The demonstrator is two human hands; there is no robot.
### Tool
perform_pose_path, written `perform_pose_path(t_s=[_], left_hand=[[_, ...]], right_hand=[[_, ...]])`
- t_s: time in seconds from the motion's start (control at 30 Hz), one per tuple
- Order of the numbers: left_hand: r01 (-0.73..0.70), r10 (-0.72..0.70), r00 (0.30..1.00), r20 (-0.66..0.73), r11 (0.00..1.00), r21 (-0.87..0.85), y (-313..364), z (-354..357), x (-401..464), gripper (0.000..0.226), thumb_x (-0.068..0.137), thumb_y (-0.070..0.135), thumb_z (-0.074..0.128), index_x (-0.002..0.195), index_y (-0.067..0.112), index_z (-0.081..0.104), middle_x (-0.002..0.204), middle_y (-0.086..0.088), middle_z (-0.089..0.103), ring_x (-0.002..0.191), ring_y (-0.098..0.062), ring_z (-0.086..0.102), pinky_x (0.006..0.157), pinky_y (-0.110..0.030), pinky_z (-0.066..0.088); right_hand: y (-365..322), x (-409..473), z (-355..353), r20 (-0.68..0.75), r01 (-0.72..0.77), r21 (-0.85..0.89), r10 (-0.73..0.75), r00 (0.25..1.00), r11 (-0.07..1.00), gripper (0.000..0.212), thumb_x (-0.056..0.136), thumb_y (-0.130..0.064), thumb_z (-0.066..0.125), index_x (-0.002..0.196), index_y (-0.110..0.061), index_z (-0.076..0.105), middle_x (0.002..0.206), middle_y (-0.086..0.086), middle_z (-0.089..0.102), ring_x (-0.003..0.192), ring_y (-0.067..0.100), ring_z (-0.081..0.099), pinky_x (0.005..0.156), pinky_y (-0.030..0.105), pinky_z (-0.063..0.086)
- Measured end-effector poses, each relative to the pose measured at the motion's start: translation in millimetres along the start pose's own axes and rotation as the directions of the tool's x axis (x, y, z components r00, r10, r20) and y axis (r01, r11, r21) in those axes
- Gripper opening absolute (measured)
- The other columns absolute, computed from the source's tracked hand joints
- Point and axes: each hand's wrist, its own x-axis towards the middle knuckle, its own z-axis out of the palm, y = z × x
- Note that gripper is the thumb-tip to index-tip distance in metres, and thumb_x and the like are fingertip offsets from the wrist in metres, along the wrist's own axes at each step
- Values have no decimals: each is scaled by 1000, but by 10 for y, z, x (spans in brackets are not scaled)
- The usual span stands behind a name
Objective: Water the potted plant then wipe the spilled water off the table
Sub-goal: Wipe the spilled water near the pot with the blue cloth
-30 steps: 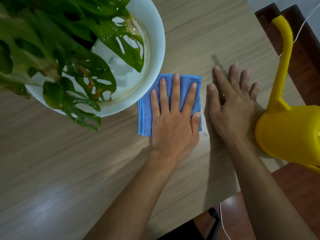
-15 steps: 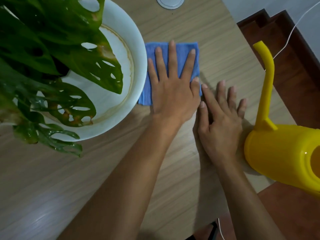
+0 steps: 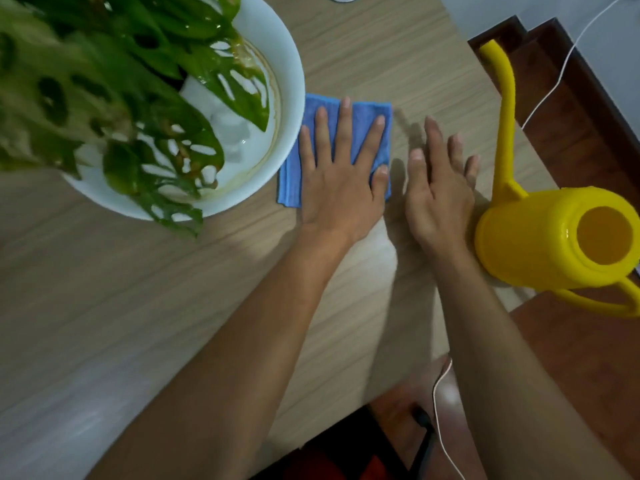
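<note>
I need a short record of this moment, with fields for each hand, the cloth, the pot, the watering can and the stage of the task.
left hand: flat, fingers spread, pressing on the cloth
right hand: flat on the table, holds nothing
cloth: blue, folded, on the table beside the pot
pot: white, with a green plant
watering can: yellow, upright at the table's right edge
stage: wiping; no spilled water can be made out

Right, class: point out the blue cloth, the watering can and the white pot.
blue cloth [image 3: 360, 114]: head view, far edge.
watering can [image 3: 526, 237]: head view, yellow body.
white pot [image 3: 287, 81]: head view, right rim.
</note>
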Motion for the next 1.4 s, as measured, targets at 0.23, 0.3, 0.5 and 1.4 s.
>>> perform_pose_path(t_s=[0.23, 0.3, 0.5, 1.4], left_hand=[[3, -3, 1000, 8, 1000, -6, -222, -39, -778, 64, 104, 50, 21, 163, 30, 10, 170, -15, 2, 156, -40, 0, 124, -59, 3], [30, -30, 999, 17, 1000, -3, -306, -50, -1029, 64, 104, 51, 22, 163, 30, 9, 171, -15, 0, 156, -40, -2, 124, -59, 1], [131, -131, 991, 13, 991, -9, -650, -70, -1743, 66, 103, 52, 28, 163, 32, 11, 171, -14, 2, 156, -40, -1, 124, -58, 0], [538, -540, 840, -48, 842, -38, -3554, -394, -4730, 64, 101, 52, 29, 161, 31, 25, 170, -13, 13, 154, -43, 10, 124, -60, 4]], right_hand=[[-275, -396, 30, 75, -29, -17, 31, 997, 999, 51, 107, -44, 29, 154, -26, 36, 164, 5, 30, 154, 27, 11, 125, 50, 2], [-362, -626, 105, 74, -15, 5, 15, 997, 1000, 53, 105, -47, 30, 153, -26, 38, 163, 5, 32, 154, 25, 12, 125, 49, 2], [-614, -1283, 400, 90, 91, 27, -93, 992, 996, 53, 103, -46, 32, 152, -26, 41, 165, 7, 26, 156, 23, 5, 125, 49, -2], [-1604, -3290, 1813, 274, 513, -289, -444, 853, 808, 58, 102, -45, 31, 155, -22, 35, 163, 13, 28, 153, 36, 16, 122, 61, 6]])
